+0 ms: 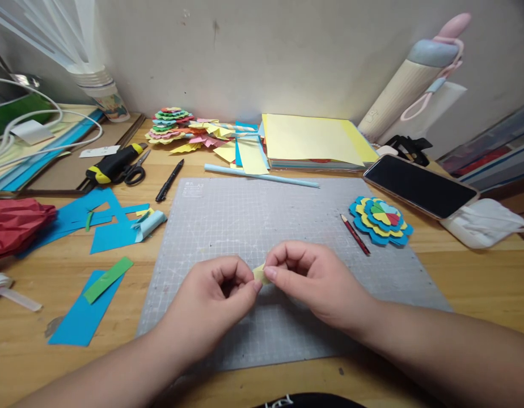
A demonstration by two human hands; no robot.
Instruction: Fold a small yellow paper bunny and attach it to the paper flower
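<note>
Between my two hands, over the middle of a grey cutting mat, is a small pale yellow piece of paper. My left hand pinches its left end between thumb and forefinger. The other end is pinched by my right hand, whose fingertips hide part of it. On the mat's right side lies a layered paper flower in blue and yellow, with a centre of several colours. A short dark red pencil rests beside the flower.
Blue paper scraps, a green strip and red crumpled paper lie left. Behind are scissors, a black pen, a blue paper stick and a yellow paper stack. A phone and tumbler are right.
</note>
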